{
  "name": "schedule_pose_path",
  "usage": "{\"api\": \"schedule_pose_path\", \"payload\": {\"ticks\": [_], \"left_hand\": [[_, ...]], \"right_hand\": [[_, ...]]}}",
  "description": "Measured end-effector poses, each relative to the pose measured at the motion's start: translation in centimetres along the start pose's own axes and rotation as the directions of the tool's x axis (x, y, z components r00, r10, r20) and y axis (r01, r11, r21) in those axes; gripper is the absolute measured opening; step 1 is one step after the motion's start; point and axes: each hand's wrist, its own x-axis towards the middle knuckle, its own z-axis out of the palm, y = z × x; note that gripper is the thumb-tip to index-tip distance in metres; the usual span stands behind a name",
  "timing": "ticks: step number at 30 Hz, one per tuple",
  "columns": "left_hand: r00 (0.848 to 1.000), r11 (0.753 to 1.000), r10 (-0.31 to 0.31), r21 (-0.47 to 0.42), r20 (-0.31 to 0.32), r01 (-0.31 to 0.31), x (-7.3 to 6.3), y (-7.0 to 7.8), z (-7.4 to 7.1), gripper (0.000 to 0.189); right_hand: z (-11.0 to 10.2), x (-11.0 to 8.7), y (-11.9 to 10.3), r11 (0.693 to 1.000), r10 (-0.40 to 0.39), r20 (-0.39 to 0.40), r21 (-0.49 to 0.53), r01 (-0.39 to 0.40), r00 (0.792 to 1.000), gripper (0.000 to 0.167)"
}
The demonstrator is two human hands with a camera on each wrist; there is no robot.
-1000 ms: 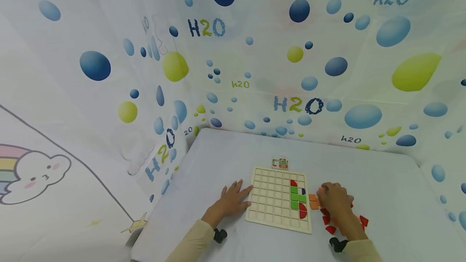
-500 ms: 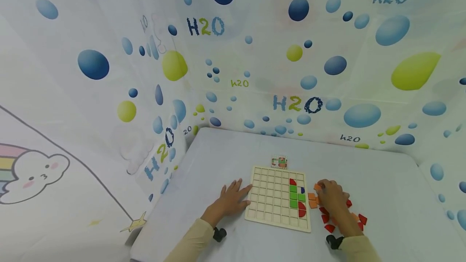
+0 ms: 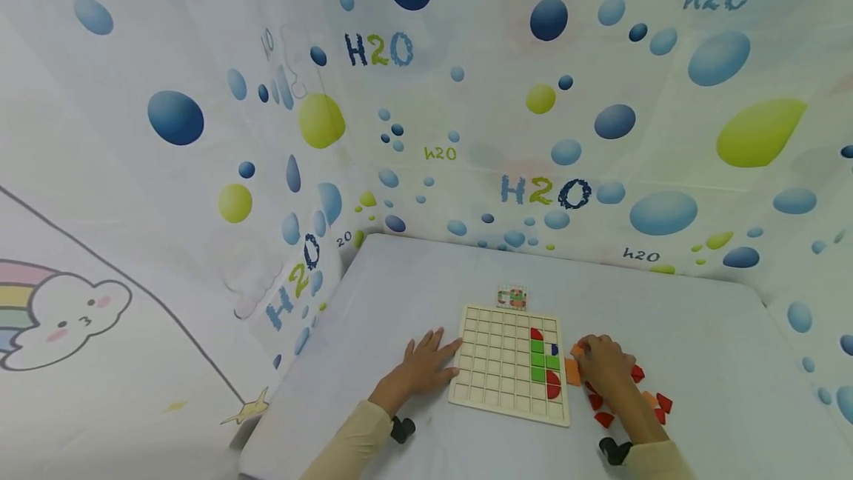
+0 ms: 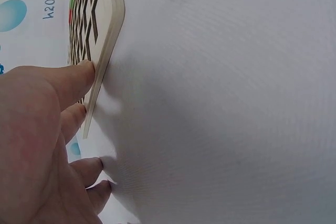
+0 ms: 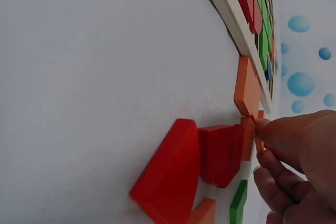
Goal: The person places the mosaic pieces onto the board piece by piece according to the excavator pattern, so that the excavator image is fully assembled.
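Note:
A square wooden grid board [image 3: 493, 350] lies flat on the table. Red, green and blue pieces fill some cells near its right side. My left hand [image 3: 424, 363] has its fingers spread, with thumb and forefinger against the board's left edge [image 4: 111, 35]. Right of the board, my right hand [image 3: 605, 365] pinches an orange piece [image 5: 259, 145] between thumb and fingers. Another orange piece [image 5: 248, 88] lies against the board's edge, close to the thumb. Red pieces [image 5: 170, 174] lie beside this hand, which covers part of the pile in the head view.
Behind the board lies a small picture card [image 3: 512, 297]. More red pieces [image 3: 603, 419] are scattered around the right forearm, and a green piece [image 5: 239, 203] shows below the right hand. A patterned curtain [image 3: 466, 198] stands behind the white table [image 3: 400, 280].
My right hand has shifted slightly left and nearer, bringing the orange piece at its fingertips closer to the board's right edge. My left hand stays in place.

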Motion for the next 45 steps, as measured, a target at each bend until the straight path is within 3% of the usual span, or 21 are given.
{"api": "schedule_pose_path", "payload": {"ticks": [7,15,20,28,45], "left_hand": [[1.0,1.0,0.004,0.006,-0.003,-0.004,-0.1,0.1,-0.4,0.062],[1.0,1.0,0.005,-0.007,-0.004,-0.005,0.1,-0.1,0.1,0.063],[1.0,1.0,0.005,-0.008,-0.005,-0.005,0.1,-0.1,0.1,0.062],[1.0,1.0,-0.003,-0.016,-0.006,0.003,0.0,0.1,0.0,0.062],[1.0,1.0,-0.007,-0.007,0.008,0.007,0.0,0.4,-0.1,0.062]], "right_hand": [[0.1,-2.1,-0.7,0.993,-0.115,-0.055,-0.007,0.115,0.992,0.031],[1.0,-4.7,-3.4,0.978,-0.211,0.028,0.014,0.21,0.977,0.026],[1.9,-5.6,-4.2,0.961,-0.276,0.034,0.021,0.276,0.96,0.022],[2.2,-6.2,-4.9,0.959,-0.28,0.047,0.054,0.278,0.959,0.019],[1.7,-6.7,-5.4,0.946,-0.323,0.049,0.0,0.324,0.945,0.018]]}}
